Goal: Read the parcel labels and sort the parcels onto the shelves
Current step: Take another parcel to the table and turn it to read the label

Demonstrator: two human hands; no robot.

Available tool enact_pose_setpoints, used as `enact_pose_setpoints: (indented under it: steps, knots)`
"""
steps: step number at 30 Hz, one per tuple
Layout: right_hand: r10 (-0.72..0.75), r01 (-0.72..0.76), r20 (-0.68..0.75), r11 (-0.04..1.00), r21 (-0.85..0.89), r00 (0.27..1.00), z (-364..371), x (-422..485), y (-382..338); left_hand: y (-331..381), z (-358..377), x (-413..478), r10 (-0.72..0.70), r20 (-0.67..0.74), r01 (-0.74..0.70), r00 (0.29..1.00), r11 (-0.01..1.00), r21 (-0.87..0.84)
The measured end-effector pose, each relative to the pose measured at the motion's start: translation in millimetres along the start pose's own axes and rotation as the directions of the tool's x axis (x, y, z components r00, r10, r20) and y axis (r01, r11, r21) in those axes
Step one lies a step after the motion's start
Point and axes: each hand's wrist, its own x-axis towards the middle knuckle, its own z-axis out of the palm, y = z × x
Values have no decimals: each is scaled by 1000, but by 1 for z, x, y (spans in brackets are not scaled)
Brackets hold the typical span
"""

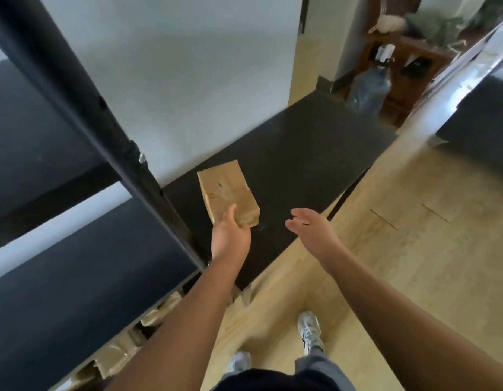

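A brown paper-wrapped parcel point(227, 193) lies flat on the black shelf board point(295, 153) near its left end, beside the black upright post point(109, 136). My left hand point(230, 235) is open, palm up, with its fingertips touching the parcel's near edge; no grip is visible. My right hand point(312, 228) hovers open to the right of the parcel, over the shelf's front edge, holding nothing. Any label on the parcel is too blurred to read.
Black shelf boards point(75, 277) sit to the left at other levels. Several brown parcels point(126, 345) lie beneath the lower left board. A water jug point(368, 91) and wooden furniture point(408, 66) stand beyond the shelf's far end. Light wooden floor point(414, 249) spreads right.
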Motion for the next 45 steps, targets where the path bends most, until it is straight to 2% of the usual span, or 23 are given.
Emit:
enact_pose_setpoints:
  steps: [6,10,15,19,23,27,38,45]
  knots:
    - [-66,92,212,989,-113,975,-28,69,-10,15,19,16,-163,-203,153,965,986,-67]
    - [-107,180,317,961,-208,942,-23,98,-12,13,18,23,-262,-262,247,929,965,-89]
    - [-101,224,426,942,-250,899,0,116,-19,0,17,37,-373,-183,376,910,927,-18]
    - [-49,221,478,925,-310,877,16,124,-20,-9,19,47,-450,-100,448,887,893,-49]
    - [-28,251,503,889,-383,864,25,128,-25,-14,23,50,-447,-66,440,892,892,-102]
    - [-58,256,474,895,-366,879,32,134,-28,-17,27,50,-411,-66,398,909,905,-151]
    - [-224,277,329,952,-127,918,9,146,-59,21,6,61,-303,-258,214,917,922,-322]
    - [-392,442,308,891,-109,867,-25,157,-98,59,3,66,-333,-345,163,878,884,-439]
